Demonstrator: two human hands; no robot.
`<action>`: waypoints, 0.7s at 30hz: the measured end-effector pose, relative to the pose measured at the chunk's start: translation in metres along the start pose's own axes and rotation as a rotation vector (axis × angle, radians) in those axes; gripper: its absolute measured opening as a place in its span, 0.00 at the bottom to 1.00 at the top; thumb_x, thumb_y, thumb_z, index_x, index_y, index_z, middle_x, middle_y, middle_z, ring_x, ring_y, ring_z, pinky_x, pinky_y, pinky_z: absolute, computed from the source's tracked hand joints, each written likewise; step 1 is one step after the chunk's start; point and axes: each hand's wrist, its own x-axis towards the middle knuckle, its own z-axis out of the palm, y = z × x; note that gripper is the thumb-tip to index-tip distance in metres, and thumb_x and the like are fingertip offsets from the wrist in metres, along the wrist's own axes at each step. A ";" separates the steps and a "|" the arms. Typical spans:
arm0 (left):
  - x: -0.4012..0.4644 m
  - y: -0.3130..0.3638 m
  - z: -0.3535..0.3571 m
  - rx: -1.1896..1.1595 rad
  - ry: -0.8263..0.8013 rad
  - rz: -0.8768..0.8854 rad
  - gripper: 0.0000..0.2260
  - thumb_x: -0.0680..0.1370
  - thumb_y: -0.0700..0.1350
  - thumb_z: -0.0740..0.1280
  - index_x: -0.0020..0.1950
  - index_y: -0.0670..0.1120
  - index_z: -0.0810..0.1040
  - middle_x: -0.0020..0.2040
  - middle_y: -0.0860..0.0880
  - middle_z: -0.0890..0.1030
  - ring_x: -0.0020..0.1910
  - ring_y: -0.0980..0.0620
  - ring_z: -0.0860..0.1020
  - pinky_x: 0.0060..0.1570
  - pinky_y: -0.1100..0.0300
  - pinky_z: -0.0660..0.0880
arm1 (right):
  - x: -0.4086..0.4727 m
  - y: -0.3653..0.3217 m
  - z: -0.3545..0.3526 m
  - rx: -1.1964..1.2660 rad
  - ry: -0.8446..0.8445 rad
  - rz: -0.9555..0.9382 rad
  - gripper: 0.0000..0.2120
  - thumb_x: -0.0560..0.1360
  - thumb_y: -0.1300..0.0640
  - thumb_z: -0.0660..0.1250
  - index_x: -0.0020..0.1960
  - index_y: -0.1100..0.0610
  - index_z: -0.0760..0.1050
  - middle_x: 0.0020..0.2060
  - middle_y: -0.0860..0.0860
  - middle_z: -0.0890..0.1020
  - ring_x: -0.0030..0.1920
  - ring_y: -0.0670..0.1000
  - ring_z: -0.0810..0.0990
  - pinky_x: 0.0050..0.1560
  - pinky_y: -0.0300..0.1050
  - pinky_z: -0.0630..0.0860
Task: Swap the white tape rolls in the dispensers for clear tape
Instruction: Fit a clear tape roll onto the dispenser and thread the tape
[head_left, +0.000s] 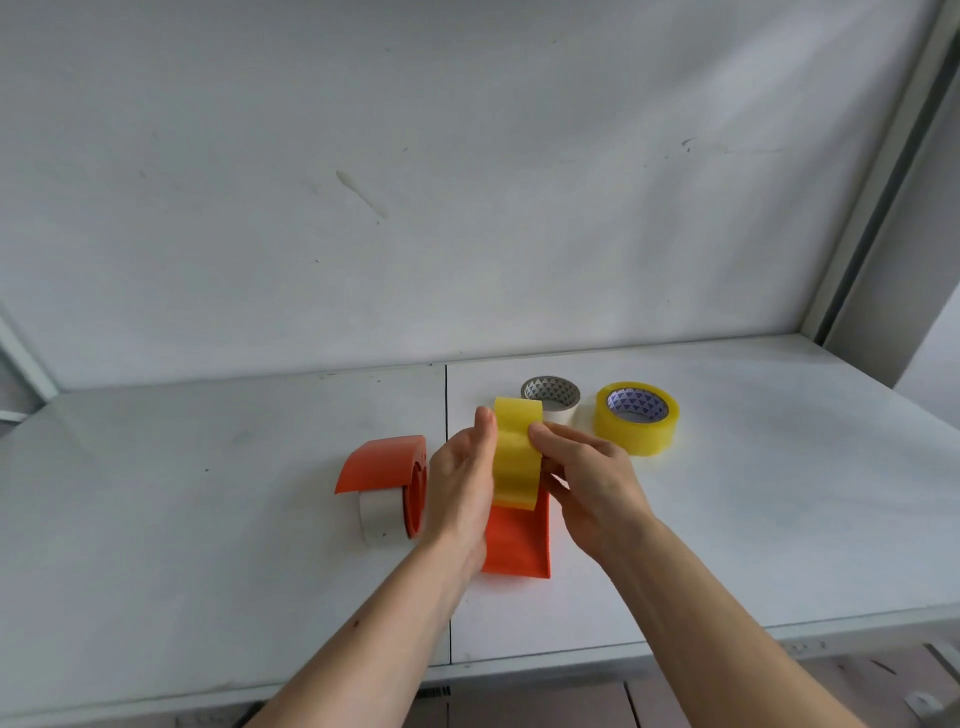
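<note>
A yellowish clear tape roll (514, 457) stands on edge between my two hands, sitting in an orange dispenser (519, 545) whose curved shell shows below it. My left hand (462, 483) presses flat against the roll's left side. My right hand (582, 473) grips its right side, thumb on the tread. To the left, a second orange dispenser (379, 462) lies on the table with a white tape roll (376, 514) inside. Behind my hands lies a loose white tape roll (558, 402), partly hidden. A second clear tape roll (636, 418) lies flat at the right.
Everything rests on a white table (208, 493) with a seam (448, 519) running front to back just left of my hands. A white wall (415, 182) rises directly behind. The table's front edge (675, 644) runs below my forearms.
</note>
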 end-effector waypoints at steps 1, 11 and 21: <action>-0.001 0.001 0.001 0.025 0.002 0.013 0.36 0.62 0.75 0.69 0.42 0.41 0.79 0.40 0.39 0.78 0.43 0.44 0.77 0.48 0.48 0.73 | 0.000 0.000 0.000 -0.001 0.010 0.006 0.13 0.73 0.68 0.71 0.57 0.69 0.78 0.30 0.54 0.81 0.23 0.45 0.79 0.23 0.35 0.75; 0.003 0.011 -0.007 -0.005 0.004 0.043 0.13 0.76 0.50 0.70 0.40 0.41 0.80 0.34 0.46 0.81 0.33 0.52 0.77 0.31 0.63 0.72 | 0.011 -0.008 -0.022 -0.288 0.155 -0.040 0.15 0.71 0.45 0.75 0.43 0.56 0.78 0.31 0.48 0.74 0.31 0.47 0.70 0.37 0.42 0.67; -0.003 0.018 -0.015 0.076 -0.100 0.023 0.12 0.75 0.49 0.71 0.39 0.42 0.81 0.38 0.42 0.81 0.38 0.48 0.78 0.37 0.59 0.74 | 0.034 -0.017 -0.033 -0.528 0.168 -0.016 0.25 0.69 0.38 0.73 0.52 0.59 0.83 0.47 0.52 0.82 0.44 0.50 0.75 0.40 0.43 0.69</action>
